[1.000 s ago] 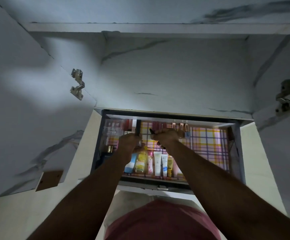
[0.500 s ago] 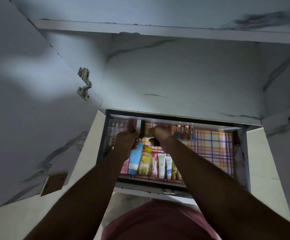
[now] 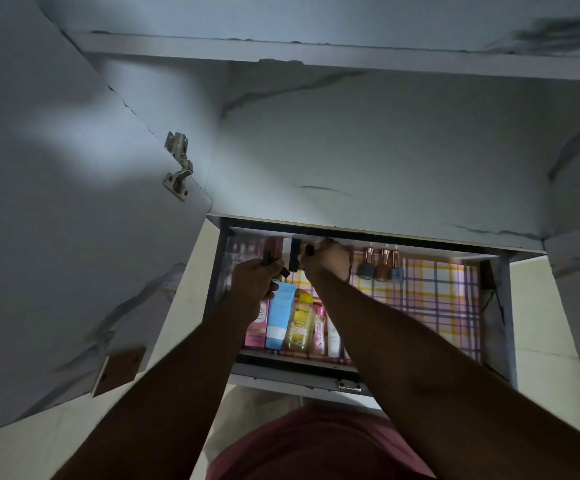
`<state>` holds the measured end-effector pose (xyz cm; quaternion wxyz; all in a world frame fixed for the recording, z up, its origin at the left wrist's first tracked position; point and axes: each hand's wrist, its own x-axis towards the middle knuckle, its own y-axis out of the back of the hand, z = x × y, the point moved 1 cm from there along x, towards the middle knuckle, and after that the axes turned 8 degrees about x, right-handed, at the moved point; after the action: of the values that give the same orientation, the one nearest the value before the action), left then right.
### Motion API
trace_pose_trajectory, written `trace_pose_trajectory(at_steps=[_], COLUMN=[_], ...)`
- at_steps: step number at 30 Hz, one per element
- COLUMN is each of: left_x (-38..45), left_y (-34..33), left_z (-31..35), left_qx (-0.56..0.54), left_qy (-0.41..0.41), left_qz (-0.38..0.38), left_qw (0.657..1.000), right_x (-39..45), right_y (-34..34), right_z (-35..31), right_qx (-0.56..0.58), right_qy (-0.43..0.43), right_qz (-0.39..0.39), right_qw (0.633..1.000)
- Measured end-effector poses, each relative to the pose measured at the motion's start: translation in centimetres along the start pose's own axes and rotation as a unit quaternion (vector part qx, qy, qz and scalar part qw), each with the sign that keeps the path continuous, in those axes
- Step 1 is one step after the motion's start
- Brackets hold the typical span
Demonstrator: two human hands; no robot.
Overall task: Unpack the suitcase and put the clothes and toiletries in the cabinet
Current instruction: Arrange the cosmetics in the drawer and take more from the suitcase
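The cabinet [image 3: 368, 150] fills the view, its marble-patterned door swung wide to the left, and below the main compartment the drawer [image 3: 482, 327] stands pulled out, lined with pink and yellow check paper. Since a second ago the view has drawn closer and tipped down a little, so the drawer sits lower and larger; the drawer itself seems not to have moved.

Along the drawer's near edge, towards its left, lies a row of toiletries: a pink box [image 3: 259, 323], a blue tube [image 3: 280, 315], a yellow bottle [image 3: 301, 322], a small pink bottle [image 3: 319, 329] and a white tube [image 3: 333, 336], just as before. Against the drawer's back wall, right of centre, three nail polish bottles [image 3: 382, 266] stand side by side.

The change is in the hands. The right hand [image 3: 328, 259] has pushed further towards the drawer's back wall — its fingers curl around a small dark stick [image 3: 310, 250], probably a lipstick, beside a dark upright piece already at the back. The left hand [image 3: 255, 277], at the drawer's left, has drifted slightly apart from the right and grips more small dark sticks [image 3: 284, 271]; how many cannot be told in this light.

This reads as the small cosmetics being set down one by one in the back-left row — the toiletries part looks well along, with clothes not in view.
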<state>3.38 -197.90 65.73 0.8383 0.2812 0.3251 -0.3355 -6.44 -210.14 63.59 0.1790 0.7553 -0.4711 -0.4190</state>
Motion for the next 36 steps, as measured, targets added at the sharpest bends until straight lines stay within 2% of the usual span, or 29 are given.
trace_pose_trajectory(at_steps=[11, 22, 23, 25, 27, 28, 31, 33, 36], left_x=[0.4, 0.4, 0.4, 0.3, 0.3, 0.3, 0.1, 0.2, 0.5], left_y=[0.4, -1.2, -1.6, -2.3, -3.2, -3.5, -4.6, -4.8, -4.3], left_z=[-1.1, -0.2, -0.1, 0.2, 0.5, 0.7, 1.0, 1.2, 0.9], left_qx=[0.006, -0.004, -0.008, -0.007, 0.009, 0.021, 0.048, 0.043, 0.018], left_qy=[0.004, -0.008, -0.011, -0.02, -0.024, -0.029, -0.039, -0.033, -0.012], left_qz=[-0.008, -0.017, -0.022, -0.028, -0.029, -0.03, -0.034, -0.032, -0.02], left_qw=[1.0, 1.0, 1.0, 0.999, 0.999, 0.999, 0.997, 0.998, 1.0], right_x=[0.0, 0.2, -0.1, -0.7, -1.5, -1.7, -1.4, -0.8, 0.6], right_y=[-0.8, 0.7, 1.6, 3.3, 5.0, 5.6, 6.0, 5.4, 3.5], right_z=[0.7, 1.4, 1.5, 1.6, 1.6, 1.6, 2.1, 2.5, 2.8], right_qx=[0.086, 0.251, 0.291, 0.347, 0.306, 0.278, 0.252, 0.25, 0.164], right_qy=[0.004, -0.064, -0.077, -0.09, -0.06, -0.041, -0.004, -0.018, -0.047], right_qz=[-0.021, -0.029, -0.049, -0.145, -0.227, -0.244, -0.215, -0.183, -0.096], right_qw=[0.996, 0.965, 0.952, 0.922, 0.923, 0.928, 0.944, 0.951, 0.981])
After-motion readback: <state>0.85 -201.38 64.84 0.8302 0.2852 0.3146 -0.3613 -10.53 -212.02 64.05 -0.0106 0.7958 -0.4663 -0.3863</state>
